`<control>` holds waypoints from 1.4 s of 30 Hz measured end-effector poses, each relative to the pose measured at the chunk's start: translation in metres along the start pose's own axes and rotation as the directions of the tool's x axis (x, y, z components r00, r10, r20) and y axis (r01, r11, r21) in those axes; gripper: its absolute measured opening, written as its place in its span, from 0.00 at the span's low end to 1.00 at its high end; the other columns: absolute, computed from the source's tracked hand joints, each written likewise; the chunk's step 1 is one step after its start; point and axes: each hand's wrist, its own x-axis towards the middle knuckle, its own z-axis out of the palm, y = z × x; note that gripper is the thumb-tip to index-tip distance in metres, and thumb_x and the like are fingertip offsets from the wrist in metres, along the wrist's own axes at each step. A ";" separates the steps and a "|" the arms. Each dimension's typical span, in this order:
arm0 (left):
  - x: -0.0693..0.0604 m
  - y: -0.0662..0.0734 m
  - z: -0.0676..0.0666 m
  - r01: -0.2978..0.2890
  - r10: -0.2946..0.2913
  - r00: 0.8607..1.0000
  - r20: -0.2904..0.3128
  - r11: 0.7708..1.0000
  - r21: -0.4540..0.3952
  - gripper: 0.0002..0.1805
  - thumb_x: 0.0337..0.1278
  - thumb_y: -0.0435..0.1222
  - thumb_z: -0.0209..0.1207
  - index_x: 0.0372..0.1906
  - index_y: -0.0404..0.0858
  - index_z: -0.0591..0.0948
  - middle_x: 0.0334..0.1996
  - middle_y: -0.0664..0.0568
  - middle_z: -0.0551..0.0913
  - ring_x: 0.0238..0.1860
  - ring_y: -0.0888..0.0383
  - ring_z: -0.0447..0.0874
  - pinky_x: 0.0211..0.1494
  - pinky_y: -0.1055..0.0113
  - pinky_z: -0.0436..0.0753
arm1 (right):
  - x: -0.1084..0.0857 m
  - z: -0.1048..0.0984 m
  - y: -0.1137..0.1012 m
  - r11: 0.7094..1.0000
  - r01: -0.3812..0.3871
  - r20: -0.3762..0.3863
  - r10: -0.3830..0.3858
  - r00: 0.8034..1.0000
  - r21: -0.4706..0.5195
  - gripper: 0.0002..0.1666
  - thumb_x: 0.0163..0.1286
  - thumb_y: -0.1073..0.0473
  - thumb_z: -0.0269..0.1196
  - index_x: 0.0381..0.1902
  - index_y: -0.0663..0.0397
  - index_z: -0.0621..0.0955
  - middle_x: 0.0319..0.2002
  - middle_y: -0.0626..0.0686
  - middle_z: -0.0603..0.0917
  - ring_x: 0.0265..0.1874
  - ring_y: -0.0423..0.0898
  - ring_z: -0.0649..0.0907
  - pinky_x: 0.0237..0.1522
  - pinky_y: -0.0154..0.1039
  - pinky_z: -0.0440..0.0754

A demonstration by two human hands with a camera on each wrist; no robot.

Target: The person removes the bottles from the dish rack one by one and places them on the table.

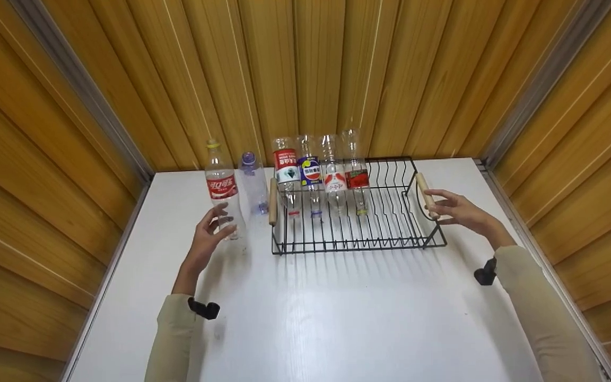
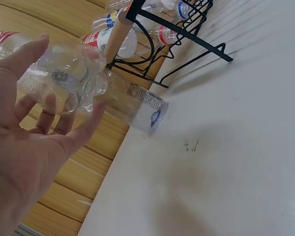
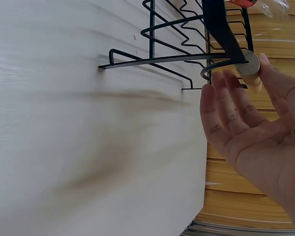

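My left hand (image 1: 207,241) curls around the lower part of a clear Coca-Cola bottle (image 1: 222,185) with a red label and yellow neck ring. In the left wrist view, the bottle's base (image 2: 96,76) appears raised off the tabletop, between thumb and fingers. Between it and the rack stands a bluish clear bottle (image 1: 254,183). Several empty plastic bottles lean neck down in the left half of a black wire rack (image 1: 358,245). At the rack's right end, my right hand (image 1: 459,212) holds the wooden handle (image 1: 426,196) with thumb and fingers on either side.
The rack's left wooden handle (image 1: 273,201) is beside the bluish bottle. The rack stands toward the back of a white table (image 1: 311,318). Wood-look panels (image 1: 316,69) enclose the back and both sides.
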 end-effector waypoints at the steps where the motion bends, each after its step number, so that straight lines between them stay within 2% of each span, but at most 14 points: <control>1: 0.000 -0.002 -0.002 0.009 -0.009 1.000 -0.015 1.000 -0.006 0.36 0.64 0.35 0.67 0.75 0.43 0.67 0.64 0.47 0.70 0.67 0.52 0.72 0.62 0.68 0.80 | -0.001 0.000 0.001 1.000 -0.005 0.002 0.004 1.000 0.011 0.39 0.80 0.54 0.57 0.81 0.54 0.56 0.72 0.70 0.67 0.53 0.33 0.82 0.70 0.67 0.70; 7: 0.002 -0.010 -0.010 0.044 -0.046 0.996 -0.080 0.999 -0.026 0.37 0.65 0.34 0.66 0.76 0.41 0.64 0.70 0.38 0.63 0.69 0.51 0.69 0.72 0.58 0.69 | -0.001 -0.002 0.004 0.998 -0.028 0.022 0.027 0.999 0.049 0.40 0.80 0.53 0.57 0.82 0.51 0.54 0.74 0.70 0.64 0.54 0.33 0.81 0.72 0.70 0.64; 12: 0.008 -0.014 -0.013 0.076 -0.077 0.991 -0.106 0.997 -0.010 0.38 0.64 0.32 0.66 0.76 0.39 0.63 0.70 0.40 0.63 0.72 0.48 0.66 0.74 0.56 0.69 | 0.001 -0.003 0.004 0.999 -0.026 0.033 0.024 0.999 0.046 0.40 0.80 0.53 0.57 0.82 0.51 0.54 0.76 0.72 0.61 0.55 0.33 0.81 0.72 0.70 0.64; 18: 0.019 -0.016 -0.008 0.142 -0.138 0.982 -0.130 0.990 0.021 0.37 0.61 0.31 0.68 0.72 0.36 0.63 0.71 0.41 0.64 0.74 0.45 0.62 0.76 0.53 0.67 | -0.001 -0.003 0.004 0.999 -0.025 0.020 0.025 0.999 0.019 0.40 0.80 0.52 0.57 0.81 0.52 0.54 0.74 0.73 0.64 0.56 0.35 0.82 0.71 0.70 0.66; 23: 0.020 -0.005 -0.002 0.200 -0.191 0.970 -0.151 0.979 0.046 0.39 0.58 0.28 0.68 0.72 0.34 0.63 0.72 0.38 0.63 0.76 0.42 0.59 0.78 0.47 0.64 | 0.003 -0.001 0.004 1.000 -0.020 0.024 0.020 1.000 0.012 0.40 0.80 0.52 0.56 0.82 0.51 0.54 0.73 0.73 0.65 0.59 0.41 0.82 0.71 0.71 0.66; 26: 0.028 -0.016 0.002 0.216 -0.203 0.964 -0.170 0.974 0.062 0.41 0.57 0.28 0.68 0.74 0.36 0.62 0.72 0.39 0.64 0.77 0.42 0.59 0.79 0.47 0.64 | 0.001 -0.001 0.004 1.000 -0.027 0.011 0.027 1.000 0.010 0.40 0.80 0.52 0.57 0.81 0.51 0.54 0.73 0.73 0.66 0.62 0.48 0.81 0.70 0.71 0.67; 30: 0.042 -0.042 0.004 0.206 -0.178 0.955 -0.237 0.973 0.101 0.44 0.55 0.27 0.68 0.76 0.37 0.60 0.73 0.39 0.64 0.76 0.42 0.61 0.79 0.47 0.64 | 0.000 0.000 0.003 1.000 -0.026 0.007 0.026 1.000 0.005 0.40 0.80 0.52 0.57 0.82 0.50 0.54 0.73 0.73 0.66 0.64 0.50 0.80 0.70 0.70 0.68; 35: 0.050 -0.046 0.011 0.205 -0.156 0.942 -0.297 0.968 0.145 0.48 0.53 0.27 0.67 0.78 0.36 0.57 0.73 0.35 0.65 0.75 0.39 0.63 0.75 0.46 0.70 | 0.001 -0.001 0.005 1.000 -0.016 0.007 0.016 1.000 0.014 0.39 0.81 0.52 0.56 0.82 0.50 0.54 0.73 0.74 0.66 0.56 0.35 0.81 0.71 0.72 0.65; 42: 0.060 -0.052 0.016 0.178 -0.120 0.946 -0.300 0.969 0.173 0.43 0.52 0.24 0.69 0.74 0.37 0.64 0.71 0.38 0.69 0.72 0.40 0.66 0.72 0.46 0.73 | -0.001 0.001 0.006 1.000 -0.021 0.005 0.021 1.000 0.007 0.40 0.81 0.50 0.55 0.82 0.49 0.53 0.73 0.74 0.66 0.58 0.37 0.80 0.71 0.72 0.65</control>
